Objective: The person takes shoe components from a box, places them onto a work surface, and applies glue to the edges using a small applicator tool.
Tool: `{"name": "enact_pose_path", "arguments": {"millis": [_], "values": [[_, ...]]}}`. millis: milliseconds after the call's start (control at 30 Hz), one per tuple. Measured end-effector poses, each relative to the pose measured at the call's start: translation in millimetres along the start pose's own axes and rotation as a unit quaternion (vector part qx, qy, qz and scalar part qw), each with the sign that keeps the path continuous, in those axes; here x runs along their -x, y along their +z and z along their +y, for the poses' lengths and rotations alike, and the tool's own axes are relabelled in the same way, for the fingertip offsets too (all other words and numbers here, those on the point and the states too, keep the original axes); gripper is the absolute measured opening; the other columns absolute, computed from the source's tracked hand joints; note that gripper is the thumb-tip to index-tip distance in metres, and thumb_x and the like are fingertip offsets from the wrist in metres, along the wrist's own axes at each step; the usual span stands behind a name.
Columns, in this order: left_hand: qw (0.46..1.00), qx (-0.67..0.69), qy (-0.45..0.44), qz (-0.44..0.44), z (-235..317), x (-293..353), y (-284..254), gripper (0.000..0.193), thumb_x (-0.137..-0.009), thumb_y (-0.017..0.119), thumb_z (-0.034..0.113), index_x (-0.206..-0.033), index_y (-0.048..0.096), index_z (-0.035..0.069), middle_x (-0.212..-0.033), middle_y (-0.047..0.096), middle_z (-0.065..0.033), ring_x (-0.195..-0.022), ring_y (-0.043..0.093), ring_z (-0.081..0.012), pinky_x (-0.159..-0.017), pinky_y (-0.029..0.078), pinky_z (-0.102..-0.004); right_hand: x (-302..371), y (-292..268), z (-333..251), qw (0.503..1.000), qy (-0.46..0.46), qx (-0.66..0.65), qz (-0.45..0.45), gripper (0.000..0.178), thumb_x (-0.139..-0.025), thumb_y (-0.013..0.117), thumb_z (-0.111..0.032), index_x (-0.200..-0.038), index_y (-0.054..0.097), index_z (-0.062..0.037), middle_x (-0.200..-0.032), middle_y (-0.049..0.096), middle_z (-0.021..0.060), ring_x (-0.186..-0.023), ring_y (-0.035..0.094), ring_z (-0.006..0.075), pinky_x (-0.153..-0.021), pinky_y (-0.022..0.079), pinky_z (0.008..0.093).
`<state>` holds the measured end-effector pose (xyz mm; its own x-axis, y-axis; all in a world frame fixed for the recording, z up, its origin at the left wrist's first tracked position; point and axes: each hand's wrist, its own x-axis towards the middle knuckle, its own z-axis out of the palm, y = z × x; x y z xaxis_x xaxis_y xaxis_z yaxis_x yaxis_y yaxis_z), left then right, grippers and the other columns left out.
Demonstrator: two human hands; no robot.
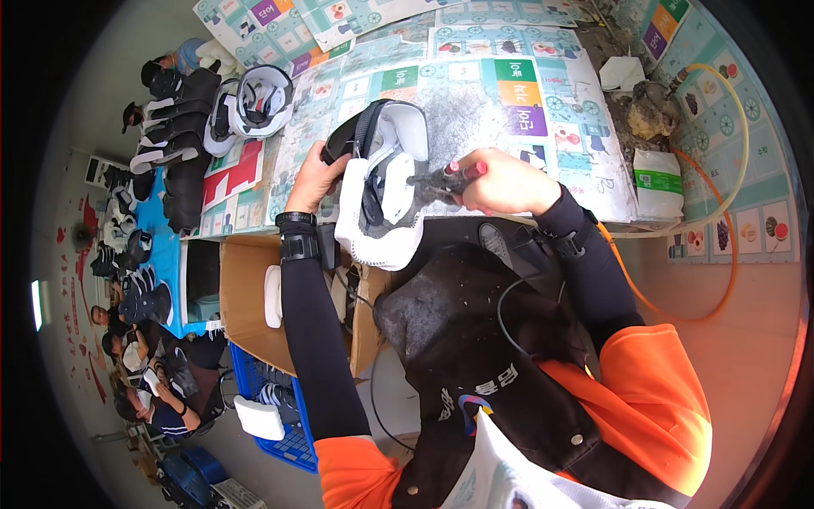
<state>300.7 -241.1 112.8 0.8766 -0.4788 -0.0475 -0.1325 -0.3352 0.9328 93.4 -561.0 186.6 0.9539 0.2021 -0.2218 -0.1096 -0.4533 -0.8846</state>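
My left hand [315, 176] grips the far left side of a hollow black-and-white padded piece [409, 246], possibly a helmet or a boot. The piece is tilted at the table's front edge, its open side facing me, with white padding and a black strap inside. In my right hand [507, 181] is a dark, crusted spray gun [441, 183] with red knobs. Its tip points left at the white padding, close to it; whether they touch I cannot tell. A pale hose runs from beneath my right hand toward the right.
A similar white-and-black piece [264, 100] stands at the far left, beside a row of black pieces [182, 182]. Below the table are a cardboard box [246, 293] and a blue crate [292, 450]. An orange hose [736, 254] hangs right. Several people sit at left.
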Motion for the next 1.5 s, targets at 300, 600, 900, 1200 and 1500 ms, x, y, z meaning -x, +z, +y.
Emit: {"name": "enact_pose_path", "arguments": {"millis": [300,600,900,1200,1500], "values": [[0.999,-0.004,-0.024,0.034,34.9,12.6,9.5,0.045,-0.085,0.089,0.036,-0.090,0.051,0.011,-0.067,0.053,0.0037,-0.047,0.047,-0.0056,-0.042,0.033,-0.0229,5.6,-3.6,6.3,0.989,-0.020,0.057,0.137,0.026,-0.076,0.060,-0.012,-0.091,0.070,0.0063,-0.067,0.064,0.0237,-0.065,0.065,0.0381,-0.064,0.051,0.0433],[0.999,-0.003,-0.018,0.039,39.1,12.6,13.1,0.044,-0.083,0.090,0.037,-0.094,0.055,0.012,-0.069,0.054,0.0042,-0.048,0.046,-0.0049,-0.042,0.033,-0.0222,1.3,-5.8,20.1,0.975,-0.032,0.087,0.203,0.025,-0.081,0.055,-0.014,-0.085,0.070,0.0057,-0.081,0.063,0.0355,-0.084,0.064,0.0522,-0.077,0.052,0.0538],[0.999,-0.006,-0.020,0.048,41.0,15.8,12.1,0.044,-0.082,0.091,0.035,-0.095,0.055,0.012,-0.069,0.054,0.0044,-0.048,0.046,-0.0046,-0.043,0.033,-0.0221,26.6,5.3,3.3,0.992,-0.048,0.021,0.115,0.023,-0.074,0.063,-0.011,-0.089,0.071,0.0049,-0.064,0.065,0.0129,-0.056,0.062,0.0197,-0.058,0.049,0.0350],[0.999,-0.016,-0.001,0.049,47.6,18.7,17.0,0.045,-0.082,0.091,0.035,-0.096,0.056,0.012,-0.069,0.052,0.0057,-0.049,0.044,-0.0035,-0.043,0.033,-0.0216,13.3,9.8,12.8,0.992,-0.083,-0.005,0.095,0.021,-0.076,0.062,-0.010,-0.084,0.068,0.0081,-0.062,0.061,0.0217,-0.055,0.067,0.0276,-0.058,0.051,0.0390],[0.964,-0.163,0.179,0.110,127.3,34.6,23.4,0.049,-0.114,0.041,0.039,-0.086,0.060,0.004,-0.070,0.056,-0.0034,-0.067,0.058,-0.0149,-0.062,0.045,-0.0326,45.0,-32.5,25.7,0.979,-0.032,-0.171,0.106,0.026,-0.075,0.061,-0.007,-0.099,0.071,-0.0012,-0.073,0.069,0.0045,-0.056,0.056,0.0107,-0.053,0.044,0.0279]]}}
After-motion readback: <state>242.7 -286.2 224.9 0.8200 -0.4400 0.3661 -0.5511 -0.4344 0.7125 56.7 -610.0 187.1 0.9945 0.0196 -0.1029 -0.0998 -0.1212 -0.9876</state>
